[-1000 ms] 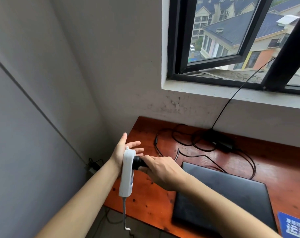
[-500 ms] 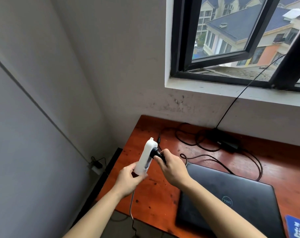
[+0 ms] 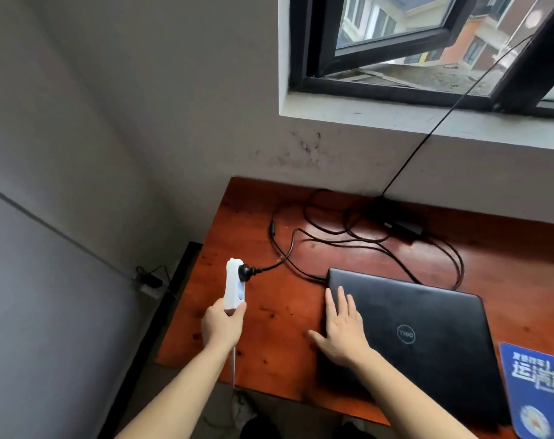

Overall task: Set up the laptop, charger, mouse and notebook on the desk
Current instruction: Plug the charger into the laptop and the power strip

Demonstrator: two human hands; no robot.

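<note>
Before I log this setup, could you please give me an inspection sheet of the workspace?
Surface: reddish wooden desk in a wall corner.
Job's things: black laptop, closed and flat; charger brick at the back; blue printed item at the right edge, notebook or pad unclear; mouse not seen.
Clutter: nothing seen.
Grips: left hand holds a white power strip by its lower end; right hand rests flat on the laptop lid.
Cables: black plug sits in the strip; charger lead loops over the desk, one end reaching the laptop's rear left corner.
Surroundings: open window above; thin cable rising to it; wall socket low on the left.
</note>
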